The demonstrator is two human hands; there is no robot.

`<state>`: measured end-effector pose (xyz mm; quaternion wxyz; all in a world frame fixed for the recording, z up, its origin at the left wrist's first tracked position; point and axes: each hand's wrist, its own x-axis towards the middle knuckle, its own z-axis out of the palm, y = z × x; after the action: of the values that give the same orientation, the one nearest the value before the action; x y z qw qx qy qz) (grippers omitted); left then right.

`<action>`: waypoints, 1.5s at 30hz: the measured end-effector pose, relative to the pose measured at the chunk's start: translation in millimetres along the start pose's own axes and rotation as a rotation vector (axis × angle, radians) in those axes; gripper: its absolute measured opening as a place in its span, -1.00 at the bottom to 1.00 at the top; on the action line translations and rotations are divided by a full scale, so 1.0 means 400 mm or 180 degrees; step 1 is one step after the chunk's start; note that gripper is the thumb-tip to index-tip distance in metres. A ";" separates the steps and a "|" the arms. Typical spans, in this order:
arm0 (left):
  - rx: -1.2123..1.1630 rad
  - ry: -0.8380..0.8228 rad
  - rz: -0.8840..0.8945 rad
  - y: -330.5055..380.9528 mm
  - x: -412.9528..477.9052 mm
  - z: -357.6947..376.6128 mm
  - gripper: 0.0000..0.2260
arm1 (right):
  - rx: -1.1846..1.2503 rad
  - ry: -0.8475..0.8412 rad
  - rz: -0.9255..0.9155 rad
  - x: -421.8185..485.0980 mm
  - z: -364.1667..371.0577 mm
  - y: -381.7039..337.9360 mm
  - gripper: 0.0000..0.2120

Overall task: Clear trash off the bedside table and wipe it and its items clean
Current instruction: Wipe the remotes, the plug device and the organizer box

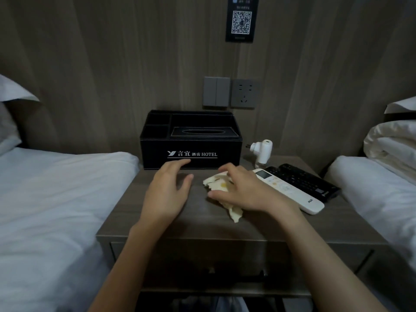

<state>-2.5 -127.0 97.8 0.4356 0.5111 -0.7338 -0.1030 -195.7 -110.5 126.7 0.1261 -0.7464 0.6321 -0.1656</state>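
The grey wooden bedside table (202, 228) stands between two beds. A pale yellow cloth (221, 188) lies crumpled on its top, and my right hand (245, 190) rests over it with fingers curled on it. My left hand (167, 188) hovers open just left of the cloth, fingers spread, its tips near the front of a black hotel tissue box organiser (191, 140) at the back of the table. A white remote (290, 192) and a black remote (304, 180) lie side by side on the right. A small white plug-in device (262, 152) stands behind them.
White bedding (56, 199) borders the table on the left and another white bed (378, 188) with a folded duvet on the right. A switch and socket (229, 93) sit on the wood-panel wall behind. A drawer front (202, 255) lies below the tabletop.
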 end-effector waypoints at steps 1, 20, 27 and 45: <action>0.0042 -0.0005 0.0036 0.001 -0.005 -0.003 -0.64 | -0.0080 -0.0034 0.0034 -0.003 0.008 0.000 -0.36; 0.1053 -0.0484 0.0438 0.088 0.256 0.102 -0.39 | 0.1133 0.1930 -0.0052 -0.028 -0.100 0.078 -0.73; 0.2143 -0.0477 0.0454 0.061 0.323 0.185 -0.43 | 0.1267 0.1982 -0.0011 -0.027 -0.137 0.128 -0.69; 0.1612 -0.0337 0.0739 0.139 0.112 0.057 -0.46 | 0.1531 0.2042 -0.0424 -0.098 -0.193 0.048 -0.71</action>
<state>-60.7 -145.9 141.3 0.2640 0.5100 -0.8115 0.1076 -250.1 -73.3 186.3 0.0825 -0.6455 0.5328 -0.5410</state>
